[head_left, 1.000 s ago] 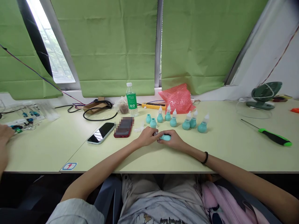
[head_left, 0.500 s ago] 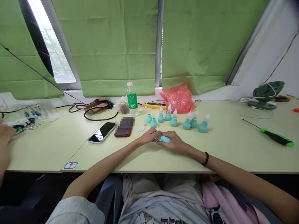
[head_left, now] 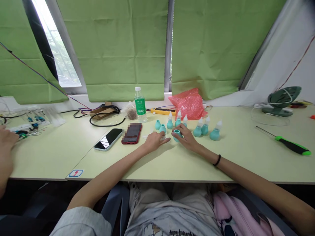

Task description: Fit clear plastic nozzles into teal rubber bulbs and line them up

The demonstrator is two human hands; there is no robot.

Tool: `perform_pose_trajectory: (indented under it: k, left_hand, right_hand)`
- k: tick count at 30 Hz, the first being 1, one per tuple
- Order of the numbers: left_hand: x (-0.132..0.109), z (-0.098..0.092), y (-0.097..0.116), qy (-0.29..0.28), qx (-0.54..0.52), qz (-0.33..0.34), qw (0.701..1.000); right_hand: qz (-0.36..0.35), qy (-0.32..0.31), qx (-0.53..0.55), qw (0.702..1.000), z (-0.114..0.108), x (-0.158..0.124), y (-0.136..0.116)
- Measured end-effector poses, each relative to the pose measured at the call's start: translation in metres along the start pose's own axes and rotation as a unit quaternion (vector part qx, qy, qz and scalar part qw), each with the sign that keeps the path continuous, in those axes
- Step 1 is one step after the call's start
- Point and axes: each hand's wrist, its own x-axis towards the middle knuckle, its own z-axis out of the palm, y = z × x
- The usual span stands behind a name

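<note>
My right hand [head_left: 188, 138] grips a teal rubber bulb [head_left: 176, 134] that stands on the pale green table [head_left: 172, 164] with its open mouth up and no tip on it. My left hand [head_left: 154, 141] rests just left of it, its fingers closed over a small clear nozzle [head_left: 162, 138] that is hard to make out. Behind both hands stands a row of several teal bulbs; the left two [head_left: 157, 125] have no tip, and the others, such as one at the right end [head_left: 215, 133], carry clear white tips.
Two phones [head_left: 108, 139] [head_left: 132, 133] lie left of my hands. A water bottle [head_left: 139, 105], a pink bubble-wrap bag [head_left: 188, 104], a yellow power strip [head_left: 163, 111] and cables [head_left: 105, 118] sit at the back. A green-handled screwdriver [head_left: 291, 146] and a fan [head_left: 280, 100] are at the right. Another person's hand [head_left: 6, 139] is at the far left.
Both hands moved away from me toward the row. The bulb, held lying between them before, now stands upright in my right hand, and my left hand has drawn apart from it.
</note>
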Motion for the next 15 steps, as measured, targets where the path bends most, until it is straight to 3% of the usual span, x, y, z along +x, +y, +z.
perform_pose_trajectory:
  k: [4,9,15]
  left_hand:
    - [-0.001,0.007,-0.003,-0.045,0.026,0.001,0.999]
    - [-0.001,0.005,-0.003,-0.042,0.005,-0.009,0.999]
    - [0.000,0.005,-0.004,-0.026,0.007,-0.021,0.999]
  right_hand:
    - [0.012,-0.050,-0.066,0.997,0.006,0.016,0.026]
    - [0.043,-0.040,-0.099,0.993,0.021,0.038,0.054]
    - [0.050,-0.040,-0.149,0.987,0.030,0.038,0.056]
